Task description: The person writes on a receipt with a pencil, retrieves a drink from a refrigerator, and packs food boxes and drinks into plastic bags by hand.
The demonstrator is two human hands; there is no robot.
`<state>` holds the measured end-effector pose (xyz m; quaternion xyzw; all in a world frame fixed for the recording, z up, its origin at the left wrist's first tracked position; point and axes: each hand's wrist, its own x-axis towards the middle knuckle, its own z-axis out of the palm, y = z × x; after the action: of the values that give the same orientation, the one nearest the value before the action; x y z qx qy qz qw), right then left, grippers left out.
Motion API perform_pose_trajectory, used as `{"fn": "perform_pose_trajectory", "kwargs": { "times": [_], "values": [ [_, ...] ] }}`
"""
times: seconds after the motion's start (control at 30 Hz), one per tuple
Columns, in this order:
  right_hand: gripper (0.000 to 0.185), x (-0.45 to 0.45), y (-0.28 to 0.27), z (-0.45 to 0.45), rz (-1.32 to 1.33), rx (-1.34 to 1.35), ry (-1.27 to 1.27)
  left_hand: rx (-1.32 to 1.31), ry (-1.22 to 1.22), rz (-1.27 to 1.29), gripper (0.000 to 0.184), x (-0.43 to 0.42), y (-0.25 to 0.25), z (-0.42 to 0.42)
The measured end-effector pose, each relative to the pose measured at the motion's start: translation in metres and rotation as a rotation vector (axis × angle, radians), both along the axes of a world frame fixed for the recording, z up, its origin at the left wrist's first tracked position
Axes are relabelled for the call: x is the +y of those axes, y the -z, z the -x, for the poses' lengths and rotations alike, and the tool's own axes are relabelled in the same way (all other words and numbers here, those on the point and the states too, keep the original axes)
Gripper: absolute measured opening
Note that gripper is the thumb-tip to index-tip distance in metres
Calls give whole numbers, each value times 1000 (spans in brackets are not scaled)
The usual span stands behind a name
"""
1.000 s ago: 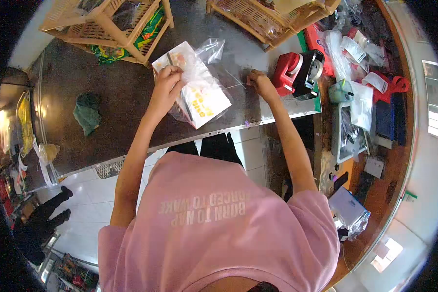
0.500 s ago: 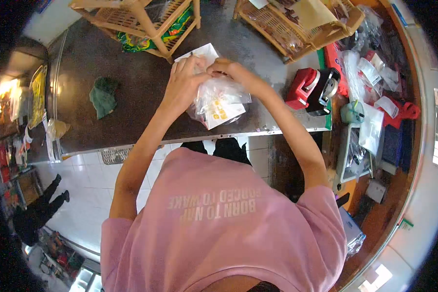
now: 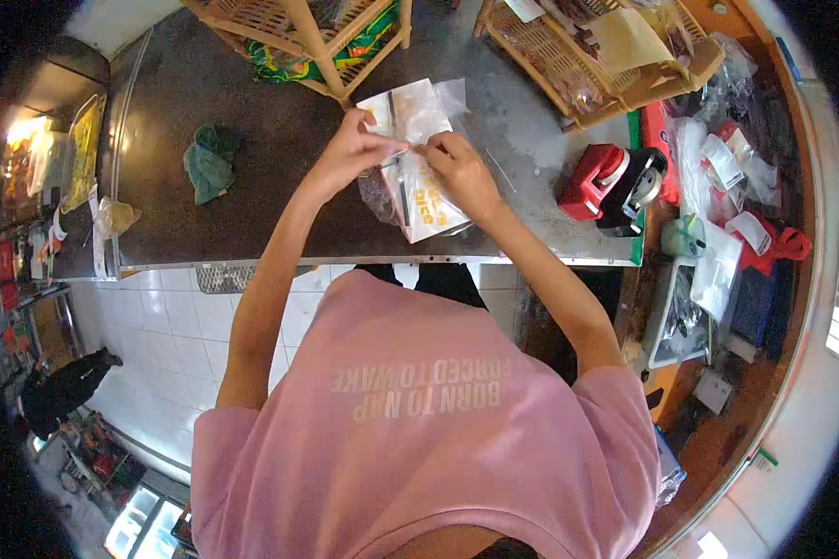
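A white box with orange lettering (image 3: 426, 207) lies slanted near the table's front edge, with clear plastic (image 3: 423, 115) over its upper part. My left hand (image 3: 352, 149) is at the left side of the box, its thumb and finger closed on the plastic near the middle. Close beside those fingertips, my right hand (image 3: 463, 175) is over the box's right half with its fingers pinched together. What the right fingertips hold is too small to make out. Crumpled clear plastic (image 3: 377, 195) shows at the box's left edge.
Red (image 3: 589, 183) and black (image 3: 632, 194) tape dispensers stand to the right. Rattan racks (image 3: 600, 67) are at the back. A green cloth (image 3: 211, 164) lies on the dark table (image 3: 280, 219) at left. A tray (image 3: 680, 317) and plastic bags (image 3: 688, 158) are farther right.
My right hand came from near the tape dispensers to the box and then moved slightly down over it. The plastic that was bunched over the box now lies flatter, showing more lettering.
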<state>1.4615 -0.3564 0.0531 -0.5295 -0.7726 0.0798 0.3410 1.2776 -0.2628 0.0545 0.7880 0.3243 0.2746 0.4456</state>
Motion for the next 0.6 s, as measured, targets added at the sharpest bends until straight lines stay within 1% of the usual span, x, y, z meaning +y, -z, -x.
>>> {"fn": "perform_pose_trajectory", "kwargs": {
  "times": [0.03,0.1,0.13,0.23,0.3,0.33,0.4,0.43,0.47,0.5,0.53,0.6],
  "values": [
    [26,1,0,0,10,17,0,1,61,-58,24,-4,-5,3],
    [24,5,-2,0,30,50,-9,-10,68,-24,19,-21,-18,4],
    [23,6,-5,0,48,72,-11,-75,-16,267,15,-23,-10,0],
    [22,9,-9,-3,77,116,-19,-47,-43,-500,15,-17,-14,-2],
    [22,13,-9,-7,73,118,-30,-115,68,-457,15,-17,-12,-12],
    [21,13,-10,-9,160,128,-23,-147,120,-434,15,-20,-11,-17],
    [18,18,-16,-14,328,148,-13,-36,25,-276,14,-27,-8,-23],
    [16,21,-17,-18,358,211,-45,19,-20,-199,14,-28,-8,-25],
    [15,24,-17,-24,390,274,-75,52,-42,-259,16,-28,-8,-28],
    [13,24,-18,-28,425,337,-105,38,-56,-221,16,-30,-6,-29],
    [11,24,-25,-29,472,298,-101,24,-71,-183,17,-31,-2,-30],
    [12,29,-18,-36,546,393,-195,-15,-97,-147,17,-31,0,-30]
  ]
}}
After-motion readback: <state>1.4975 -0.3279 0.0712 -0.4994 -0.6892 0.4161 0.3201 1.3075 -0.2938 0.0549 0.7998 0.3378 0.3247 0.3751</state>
